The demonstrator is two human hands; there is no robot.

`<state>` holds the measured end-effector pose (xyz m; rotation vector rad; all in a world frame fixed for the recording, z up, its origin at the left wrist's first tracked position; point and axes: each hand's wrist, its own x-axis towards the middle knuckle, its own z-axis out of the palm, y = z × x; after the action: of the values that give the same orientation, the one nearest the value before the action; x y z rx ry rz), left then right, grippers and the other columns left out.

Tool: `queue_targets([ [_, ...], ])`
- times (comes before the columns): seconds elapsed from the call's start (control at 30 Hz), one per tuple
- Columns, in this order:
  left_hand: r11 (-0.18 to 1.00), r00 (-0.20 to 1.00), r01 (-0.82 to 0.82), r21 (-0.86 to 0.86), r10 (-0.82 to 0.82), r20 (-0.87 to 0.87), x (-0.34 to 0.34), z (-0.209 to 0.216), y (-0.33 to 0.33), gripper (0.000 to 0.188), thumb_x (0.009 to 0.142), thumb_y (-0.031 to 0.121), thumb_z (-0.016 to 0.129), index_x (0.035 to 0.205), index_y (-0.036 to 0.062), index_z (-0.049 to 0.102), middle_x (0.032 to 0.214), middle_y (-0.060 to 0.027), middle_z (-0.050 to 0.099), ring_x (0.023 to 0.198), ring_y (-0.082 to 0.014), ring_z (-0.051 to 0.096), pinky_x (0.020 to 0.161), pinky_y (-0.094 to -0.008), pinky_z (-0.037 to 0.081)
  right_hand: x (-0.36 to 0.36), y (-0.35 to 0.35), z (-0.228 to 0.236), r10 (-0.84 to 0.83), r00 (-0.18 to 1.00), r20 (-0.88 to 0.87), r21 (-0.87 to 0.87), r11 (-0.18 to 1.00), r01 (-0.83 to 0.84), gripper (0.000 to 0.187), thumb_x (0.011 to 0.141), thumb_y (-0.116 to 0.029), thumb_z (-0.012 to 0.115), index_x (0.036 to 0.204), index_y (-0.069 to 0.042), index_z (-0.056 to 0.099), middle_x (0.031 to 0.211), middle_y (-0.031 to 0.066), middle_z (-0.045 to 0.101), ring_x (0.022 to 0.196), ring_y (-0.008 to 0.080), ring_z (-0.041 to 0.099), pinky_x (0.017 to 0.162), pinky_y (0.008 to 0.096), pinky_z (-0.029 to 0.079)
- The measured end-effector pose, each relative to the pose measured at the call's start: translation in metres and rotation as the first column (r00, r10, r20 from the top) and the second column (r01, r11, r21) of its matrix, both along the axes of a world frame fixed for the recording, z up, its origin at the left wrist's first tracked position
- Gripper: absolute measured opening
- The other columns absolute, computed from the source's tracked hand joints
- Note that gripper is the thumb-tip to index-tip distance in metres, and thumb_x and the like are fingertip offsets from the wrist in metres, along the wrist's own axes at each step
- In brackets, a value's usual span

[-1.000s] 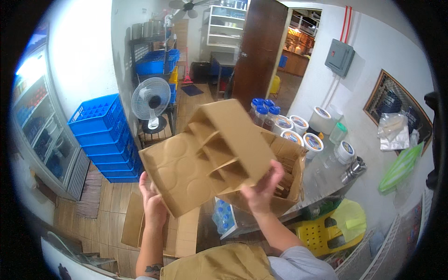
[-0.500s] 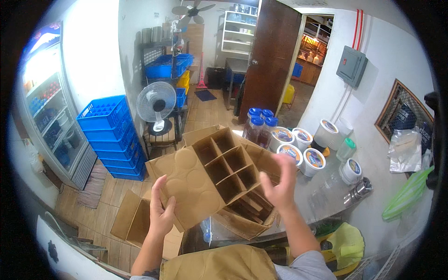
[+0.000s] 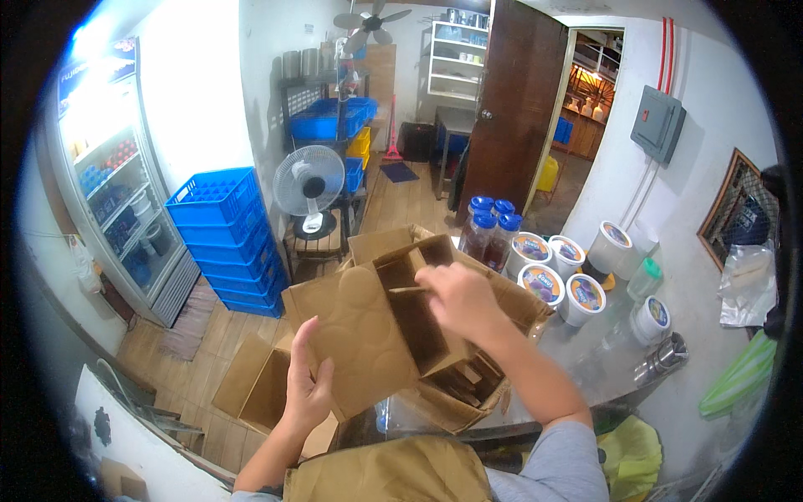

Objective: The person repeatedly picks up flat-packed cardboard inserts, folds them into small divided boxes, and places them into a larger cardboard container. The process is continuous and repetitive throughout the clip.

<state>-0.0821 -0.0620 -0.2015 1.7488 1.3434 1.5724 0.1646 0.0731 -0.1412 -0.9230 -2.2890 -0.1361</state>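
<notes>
A small brown cardboard box (image 3: 410, 335) tilts in front of me, its flap (image 3: 355, 339) marked with round dents. My left hand (image 3: 308, 389) grips the box at the flap's near left edge, with some fingers hidden. My right hand (image 3: 464, 305) reaches into the opening, fingers closed on a cardboard divider (image 3: 407, 290). Behind and below, a larger open carton (image 3: 468, 410) on the table holds more cardboard strips.
White lidded tubs (image 3: 542, 284) and blue-capped bottles (image 3: 493, 226) crowd the metal table (image 3: 577, 360) at right. Another open carton (image 3: 263, 393) stands low at left. Beyond are stacked blue crates (image 3: 230, 251), a fan (image 3: 309, 184) and a glass-door fridge (image 3: 117, 192).
My right hand has moved left from above the box and closed on the divider. The divider's small square cells no longer stand spread out. My view has turned slightly left.
</notes>
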Motion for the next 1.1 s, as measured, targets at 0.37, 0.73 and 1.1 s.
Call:
queue_targets([
  [0.37,0.988,0.979,-0.134,0.073,0.121,0.163,-0.017,0.0,0.005,0.062,0.085,-0.014,0.041,0.145,-0.0002,0.034,0.144,-0.0145,0.04,0.136,-0.0247,0.035,0.114,-0.0366,0.027,0.022,-0.022,0.052,0.051,0.71,-0.703,-0.243,0.92,-0.308,0.053,0.083,-0.006,0.074,0.129,-0.002,0.048,0.115,0.011,0.064,0.103,0.0164,0.064,0.086,0.0293,0.053],
  [0.73,0.988,0.96,0.111,0.111,-0.078,-0.268,-0.029,0.035,0.025,0.087,0.075,0.033,0.065,0.146,-0.0038,0.031,0.147,-0.0241,0.039,0.138,-0.0427,0.034,0.116,-0.05,0.019,-0.027,-0.034,-0.026,-0.188,0.265,-0.946,-0.319,0.385,-0.866,0.071,0.094,-0.054,0.054,0.14,-0.002,0.039,0.134,0.0136,0.053,0.125,0.0221,0.05,0.106,0.0353,0.039],
  [1.1,0.994,0.947,0.06,0.097,-0.026,-0.321,-0.029,0.044,0.023,0.093,0.066,0.038,0.079,0.139,-0.0037,0.039,0.135,-0.0226,0.052,0.128,-0.0434,0.044,0.114,-0.0534,0.022,-0.038,-0.055,-0.028,0.063,0.563,-0.824,-0.487,0.429,-0.761,0.106,0.075,-0.063,0.069,0.149,-0.005,0.021,0.143,0.0113,0.039,0.134,0.0229,0.038,0.109,0.0396,0.033],
])
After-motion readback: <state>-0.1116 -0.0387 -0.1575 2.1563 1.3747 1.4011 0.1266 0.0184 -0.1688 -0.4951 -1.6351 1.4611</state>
